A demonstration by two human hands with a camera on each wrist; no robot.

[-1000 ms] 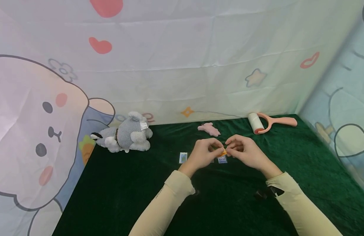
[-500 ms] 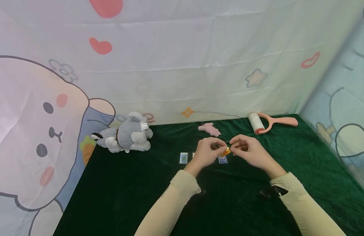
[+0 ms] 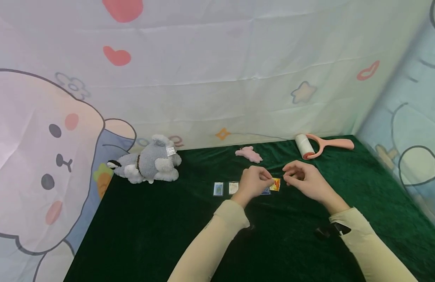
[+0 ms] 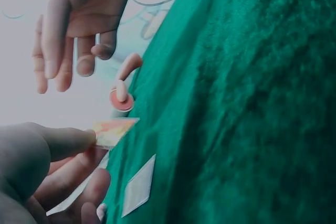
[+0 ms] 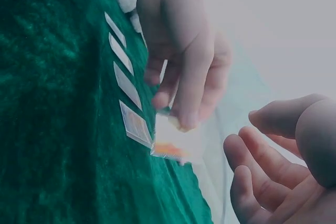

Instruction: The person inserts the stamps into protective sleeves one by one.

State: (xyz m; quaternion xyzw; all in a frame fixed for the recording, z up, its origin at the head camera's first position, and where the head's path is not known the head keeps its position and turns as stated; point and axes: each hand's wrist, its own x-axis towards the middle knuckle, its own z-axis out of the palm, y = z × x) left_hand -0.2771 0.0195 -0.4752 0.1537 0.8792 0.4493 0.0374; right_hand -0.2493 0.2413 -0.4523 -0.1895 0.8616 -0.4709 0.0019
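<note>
My left hand (image 3: pixel 254 182) pinches a small yellow-orange card (image 3: pixel 275 184) between thumb and fingers. In the right wrist view that card (image 5: pixel 173 137) is raised off the cloth, its face partly washed out by glare. To the right of it is my right hand (image 3: pixel 306 183), its fingers loosely bent, with nothing held and a gap to the card. Several small cards lie in a row on the green cloth: a blue one (image 3: pixel 218 188) at the left, a pale one (image 3: pixel 233 188), and a bluish one (image 3: pixel 266 191) partly covered by my left hand.
A pink plush animal (image 3: pixel 249 154) lies behind the hands. At the back right is a lint roller (image 3: pixel 305 147) with a pink handle. A grey and white plush toy (image 3: pixel 150 160) lies at the left. A printed curtain (image 3: pixel 199 58) hangs behind the green cloth (image 3: pixel 139 227).
My right hand has let go of the yellow-orange card and moved slightly right. My left hand has shifted right with the card, and more of its face and the pale card show.
</note>
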